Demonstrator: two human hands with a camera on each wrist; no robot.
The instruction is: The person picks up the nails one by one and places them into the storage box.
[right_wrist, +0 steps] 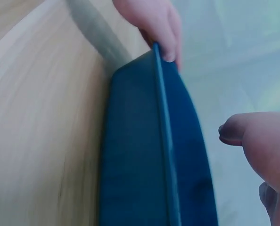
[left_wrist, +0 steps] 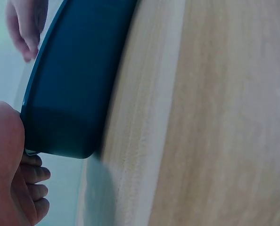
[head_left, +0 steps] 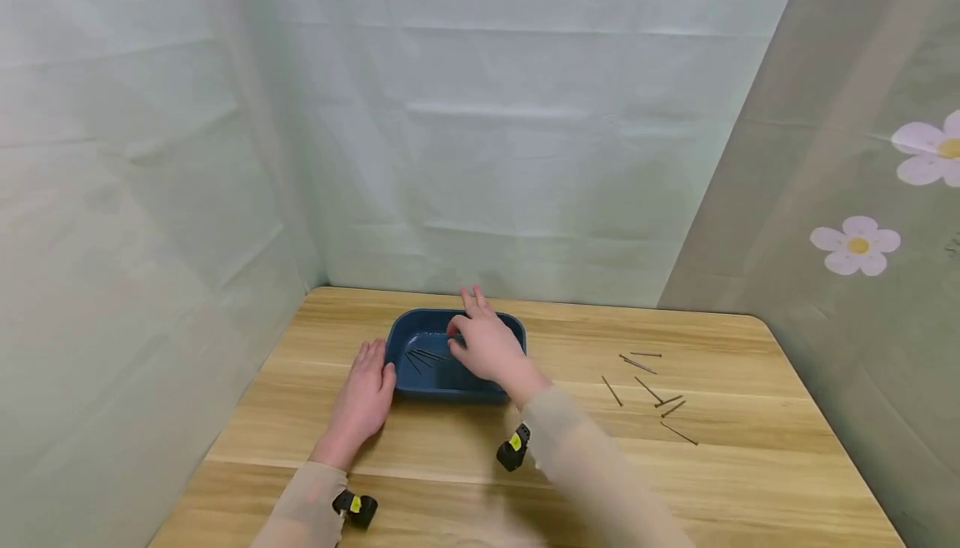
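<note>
A dark blue tray (head_left: 450, 391) stands on the wooden table (head_left: 465, 448), with several thin nails (head_left: 423, 356) lying inside it. My left hand (head_left: 363, 394) lies flat on the table at the tray's left side, its thumb against the rim (right_wrist: 155, 52). My right hand (head_left: 483, 340) hovers over the tray with fingers stretched out and thumb apart. I see nothing between them. In the left wrist view the tray's wall (left_wrist: 74, 84) fills the left half beside my palm (left_wrist: 5, 155). The right wrist view shows the tray (right_wrist: 144, 155) and my thumb tip (right_wrist: 239, 132) above it.
Several loose nails (head_left: 648, 386) lie scattered on the table to the right of the tray. Pale fabric walls (head_left: 487, 132) close in the back and both sides. Small black wrist cameras (head_left: 513, 448) sit on both sleeves.
</note>
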